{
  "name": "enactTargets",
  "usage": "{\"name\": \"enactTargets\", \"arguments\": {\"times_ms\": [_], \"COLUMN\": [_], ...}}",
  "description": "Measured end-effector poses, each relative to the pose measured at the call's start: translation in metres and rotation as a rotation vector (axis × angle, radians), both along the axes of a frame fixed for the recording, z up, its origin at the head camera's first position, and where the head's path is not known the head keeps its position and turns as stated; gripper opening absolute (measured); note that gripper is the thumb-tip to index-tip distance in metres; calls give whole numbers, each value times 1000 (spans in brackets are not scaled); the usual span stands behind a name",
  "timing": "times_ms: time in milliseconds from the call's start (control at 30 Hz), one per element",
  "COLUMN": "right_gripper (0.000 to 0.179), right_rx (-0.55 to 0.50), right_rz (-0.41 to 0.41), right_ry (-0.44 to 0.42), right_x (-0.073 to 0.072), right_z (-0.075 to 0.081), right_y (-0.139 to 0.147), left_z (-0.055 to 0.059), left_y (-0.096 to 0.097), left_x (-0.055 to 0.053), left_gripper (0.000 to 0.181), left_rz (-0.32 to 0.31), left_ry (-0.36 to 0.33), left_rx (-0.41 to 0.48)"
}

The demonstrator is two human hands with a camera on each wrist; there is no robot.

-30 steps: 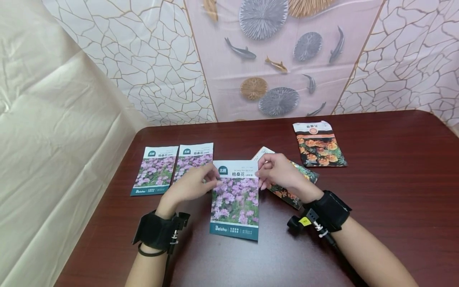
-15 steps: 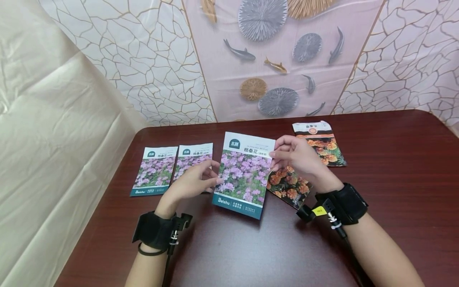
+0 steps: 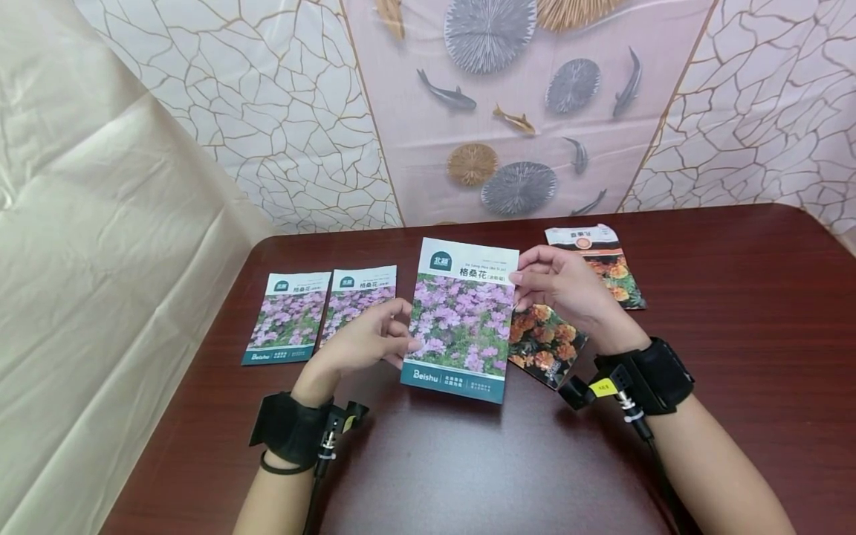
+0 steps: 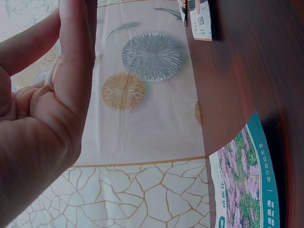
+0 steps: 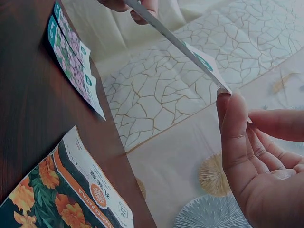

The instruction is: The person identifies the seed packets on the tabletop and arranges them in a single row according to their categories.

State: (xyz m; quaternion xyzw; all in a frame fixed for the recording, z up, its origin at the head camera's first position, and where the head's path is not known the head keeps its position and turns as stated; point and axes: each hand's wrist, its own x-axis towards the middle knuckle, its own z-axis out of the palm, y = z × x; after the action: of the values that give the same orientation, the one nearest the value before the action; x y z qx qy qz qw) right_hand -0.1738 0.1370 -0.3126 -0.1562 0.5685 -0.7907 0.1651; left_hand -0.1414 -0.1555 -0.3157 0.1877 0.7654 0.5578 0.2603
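Note:
A seed packet with pink-purple flowers and a teal bottom band is held up, face toward the head camera, slightly tilted. My left hand pinches its left edge, thumb on the front. At the upper right edge, my right hand pinches it between thumb and fingers. The right wrist view shows the packet edge-on, the right hand at one end and fingertips of the left hand at the other. Behind the held packet lies an orange-flower seed packet, partly covered in the head view.
Two matching purple-flower packets lie side by side on the left of the dark red-brown table. Another orange-flower packet lies at the back right, partly hidden by the right hand. A patterned cloth hangs behind the table.
The purple-flower packet has risen toward the camera and shifted right, tilting slightly. My right hand moved up and right with it; my left hand has barely moved.

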Motion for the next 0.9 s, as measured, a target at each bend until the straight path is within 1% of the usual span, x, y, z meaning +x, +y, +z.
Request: {"name": "enactTargets", "arguments": {"times_ms": [67,200,400,500,667,767,900], "right_gripper": [7,8,10,13,18,20,16], "right_rx": [11,83,179,226,327,384,398], "right_rz": [-3,0,46,64,90,135,217], "right_ry": [-16,-25,-19,-6,4,5,13], "right_x": [0,-1,-3,-2,1,1,2], "right_z": [0,0,-3,-5,-7,-9,-12], "right_y": [-1,-3,-7,-10,-15,-17,-20], "left_z": [0,1,2,2,3,3,3], "left_y": [0,0,1,0,-3,-5,-6], "left_x": [0,0,-1,-2,-3,-4,-4], "left_gripper": [23,21,25,26,26,28,34], "left_rz": [-1,14,106,151,206,248,307], "left_ry": [18,41,46,62,101,101,79], "left_rx": [2,6,6,14,24,24,15]}}
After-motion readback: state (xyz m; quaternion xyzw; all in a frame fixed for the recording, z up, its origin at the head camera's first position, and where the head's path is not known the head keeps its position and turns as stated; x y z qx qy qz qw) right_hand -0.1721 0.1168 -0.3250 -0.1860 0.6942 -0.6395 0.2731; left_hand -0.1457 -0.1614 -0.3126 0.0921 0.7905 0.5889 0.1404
